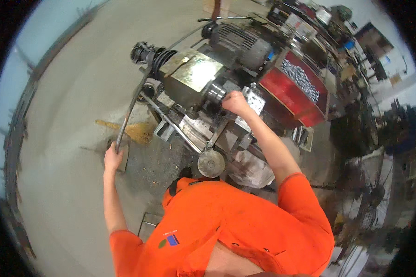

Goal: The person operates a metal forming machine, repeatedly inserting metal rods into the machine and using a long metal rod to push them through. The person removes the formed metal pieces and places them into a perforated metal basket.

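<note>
My left hand (112,159) is closed round the lower end of a long metal lever (130,113), which slants up to the left end of a lathe-like machine. Over at the machine's spindle, my right hand (235,102) is held with its fingers curled beside the shiny round chuck (216,92). Whatever those fingers grip is hidden from this side. Left of the chuck sits the metal headstock (192,76) with a bright top plate. A perforated metal block (254,102) lies just right of my right hand.
Behind the machine is an electric motor (242,44). A red bin (291,94) of small metal parts stands at the right. A round metal disc (211,163) juts toward me. A yellow broom (138,132) lies on the floor near the lever.
</note>
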`<state>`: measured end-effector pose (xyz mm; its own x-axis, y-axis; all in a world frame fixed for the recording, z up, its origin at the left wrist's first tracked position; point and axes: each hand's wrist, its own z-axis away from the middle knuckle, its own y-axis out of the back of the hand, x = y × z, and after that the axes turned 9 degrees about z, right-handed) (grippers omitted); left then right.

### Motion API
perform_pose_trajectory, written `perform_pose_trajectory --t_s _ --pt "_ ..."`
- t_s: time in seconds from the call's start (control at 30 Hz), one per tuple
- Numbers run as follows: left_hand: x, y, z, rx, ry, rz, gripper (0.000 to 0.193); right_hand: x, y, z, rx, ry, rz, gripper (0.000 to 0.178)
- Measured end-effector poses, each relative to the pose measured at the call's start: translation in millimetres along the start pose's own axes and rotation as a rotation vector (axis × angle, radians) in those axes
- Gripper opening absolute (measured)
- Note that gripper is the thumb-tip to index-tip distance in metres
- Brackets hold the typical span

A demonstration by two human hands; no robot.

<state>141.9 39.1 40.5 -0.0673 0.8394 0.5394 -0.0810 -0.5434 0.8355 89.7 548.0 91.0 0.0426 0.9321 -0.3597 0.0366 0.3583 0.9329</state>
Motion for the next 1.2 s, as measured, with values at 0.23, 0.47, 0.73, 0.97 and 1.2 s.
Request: perform_pose_trajectory --t_s 0.23,0.47,0.73,0.97,1.2 --pt "-12 1 -15 -0.012 0.119 -0.076 0.028 16 -12 -14 0.322 0.643 0.21 0.011" --pt "-128 84 -135 0.026 -0.187 -0.603 0.02 -36 10 -7 0.083 -0.152 -0.021 0.019" --pt "-136 88 -191 0.057 -0.254 -0.629 0.018 -25 7 -3 0.04 -0.271 0.039 0.024" --pt "-35 24 -171 0.679 -0.523 0.231 0.029 -40 22 54 0.436 -0.029 -0.033 0.031" --pt "-10 -236 -128 -0.374 -0.383 -0.093 0.051 -23 40 197 0.228 -0.523 -0.051 0.039"
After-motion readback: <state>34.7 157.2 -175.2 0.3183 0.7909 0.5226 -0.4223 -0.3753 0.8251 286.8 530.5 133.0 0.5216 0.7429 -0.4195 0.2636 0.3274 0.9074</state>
